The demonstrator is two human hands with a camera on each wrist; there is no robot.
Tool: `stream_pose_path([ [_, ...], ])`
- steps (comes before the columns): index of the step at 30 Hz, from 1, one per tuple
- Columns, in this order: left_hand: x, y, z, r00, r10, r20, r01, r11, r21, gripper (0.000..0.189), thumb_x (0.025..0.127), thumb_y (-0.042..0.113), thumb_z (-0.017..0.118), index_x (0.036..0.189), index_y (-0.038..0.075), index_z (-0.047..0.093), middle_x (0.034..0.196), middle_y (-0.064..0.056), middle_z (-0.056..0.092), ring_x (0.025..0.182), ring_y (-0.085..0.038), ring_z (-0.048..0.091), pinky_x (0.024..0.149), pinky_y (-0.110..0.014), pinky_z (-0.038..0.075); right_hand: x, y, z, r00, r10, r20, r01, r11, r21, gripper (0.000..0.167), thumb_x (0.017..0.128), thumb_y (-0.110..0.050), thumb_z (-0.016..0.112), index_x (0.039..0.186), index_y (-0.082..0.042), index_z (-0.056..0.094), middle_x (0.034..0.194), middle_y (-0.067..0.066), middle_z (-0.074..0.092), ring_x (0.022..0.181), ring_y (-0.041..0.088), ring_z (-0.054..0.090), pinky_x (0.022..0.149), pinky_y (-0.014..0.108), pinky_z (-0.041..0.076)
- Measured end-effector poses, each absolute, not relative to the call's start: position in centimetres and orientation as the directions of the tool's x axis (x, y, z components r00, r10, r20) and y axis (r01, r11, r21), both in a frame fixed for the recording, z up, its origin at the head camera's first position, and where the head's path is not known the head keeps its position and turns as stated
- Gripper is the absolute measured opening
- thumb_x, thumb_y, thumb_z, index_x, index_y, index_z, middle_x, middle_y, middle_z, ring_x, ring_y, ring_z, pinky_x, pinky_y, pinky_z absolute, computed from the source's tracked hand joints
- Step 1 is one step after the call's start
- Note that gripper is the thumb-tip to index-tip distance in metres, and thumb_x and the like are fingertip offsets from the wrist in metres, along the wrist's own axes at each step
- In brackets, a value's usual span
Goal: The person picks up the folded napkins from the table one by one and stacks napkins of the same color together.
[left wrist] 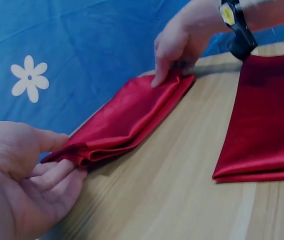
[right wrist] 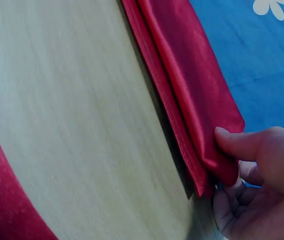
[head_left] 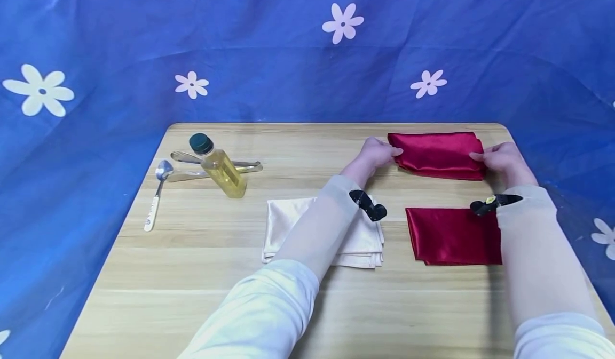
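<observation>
A folded red satin cloth (head_left: 437,153) lies near the back right of the wooden table, pinched at both short ends. My left hand (head_left: 377,155) holds its left end, thumb on top and fingers under the folded layers, as the left wrist view shows. On the opposite end my right hand (head_left: 504,159) pinches the corner; in the right wrist view its thumb (right wrist: 237,142) presses the upper face while the fingers curl beneath. Nearer me, a second folded red cloth (head_left: 447,239) lies flat, partly covered by my right forearm. A folded white satin cloth (head_left: 293,215) sits under my left forearm in the head view.
At the table's left stands a bottle (head_left: 223,172) of yellow liquid with a dark green cap. Metal tongs (head_left: 187,175) lie behind it, and a spoon (head_left: 154,209) with a white handle is farther left. A blue flowered curtain (head_left: 269,55) hangs behind the table.
</observation>
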State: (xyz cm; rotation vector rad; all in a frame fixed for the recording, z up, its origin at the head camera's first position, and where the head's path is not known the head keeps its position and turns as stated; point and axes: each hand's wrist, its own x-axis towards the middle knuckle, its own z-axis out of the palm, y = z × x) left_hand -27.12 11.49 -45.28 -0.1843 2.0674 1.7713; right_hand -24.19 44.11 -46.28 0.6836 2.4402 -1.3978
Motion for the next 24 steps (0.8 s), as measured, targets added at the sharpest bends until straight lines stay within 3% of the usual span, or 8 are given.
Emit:
stream_pose_path([
  [4,-27.2,11.6,-45.3,-0.905,0.155,-0.396,-0.368,0.18,0.912,0.026,0.098,0.013,0.078,0.117,-0.002,0.07,0.087,-0.002,0.066,0.074,-0.014,0.061,0.084,-0.032,0.061,-24.0,43.7,-45.9,-0.889,0.252,-0.382,0.458,0.518,-0.723,0.034,0.105,-0.033,0.068,0.114,-0.001,0.063,0.094,0.004,0.056,0.094,0.026,0.053,0.07,0.028,0.053],
  [8,-27.2,11.7,-45.4,-0.908,0.135,-0.396,-0.377,0.146,0.915,0.027,0.098,0.01,0.079,0.12,-0.002,0.068,0.092,-0.001,0.063,0.075,-0.012,0.06,0.086,-0.034,0.063,-24.1,43.3,-45.0,-0.925,0.22,-0.309,0.379,0.578,-0.723,0.037,0.106,-0.033,0.067,0.11,0.003,0.06,0.09,0.0,0.054,0.086,0.019,0.051,0.068,0.026,0.047],
  [15,-27.3,12.3,-46.5,-0.917,0.096,-0.387,-0.368,0.17,0.914,0.037,0.092,0.014,0.086,0.12,0.001,0.065,0.118,-0.004,0.066,0.092,-0.012,0.067,0.074,-0.028,0.063,-24.2,43.2,-44.3,-0.921,0.161,-0.355,0.389,0.45,-0.804,0.033,0.108,-0.038,0.061,0.103,-0.005,0.06,0.086,-0.007,0.059,0.077,0.006,0.06,0.07,0.022,0.054],
  [19,-27.6,12.8,-47.0,-0.927,0.043,-0.372,-0.349,0.266,0.899,0.037,0.091,0.021,0.088,0.116,0.003,0.068,0.113,-0.003,0.066,0.093,-0.013,0.065,0.069,-0.021,0.058,-24.0,43.9,-44.5,-0.902,0.147,-0.405,0.43,0.379,-0.819,0.035,0.112,-0.039,0.049,0.108,-0.006,0.059,0.084,-0.011,0.062,0.078,0.003,0.063,0.073,0.021,0.056],
  [24,-27.8,12.6,-47.2,-0.938,0.003,-0.346,-0.327,0.317,0.89,0.028,0.091,0.017,0.087,0.108,0.002,0.072,0.103,-0.003,0.068,0.088,-0.015,0.065,0.069,-0.021,0.057,-23.6,44.2,-44.8,-0.895,0.167,-0.413,0.445,0.352,-0.823,0.022,0.113,-0.022,0.048,0.11,-0.008,0.065,0.085,-0.013,0.062,0.078,0.0,0.062,0.072,0.018,0.055],
])
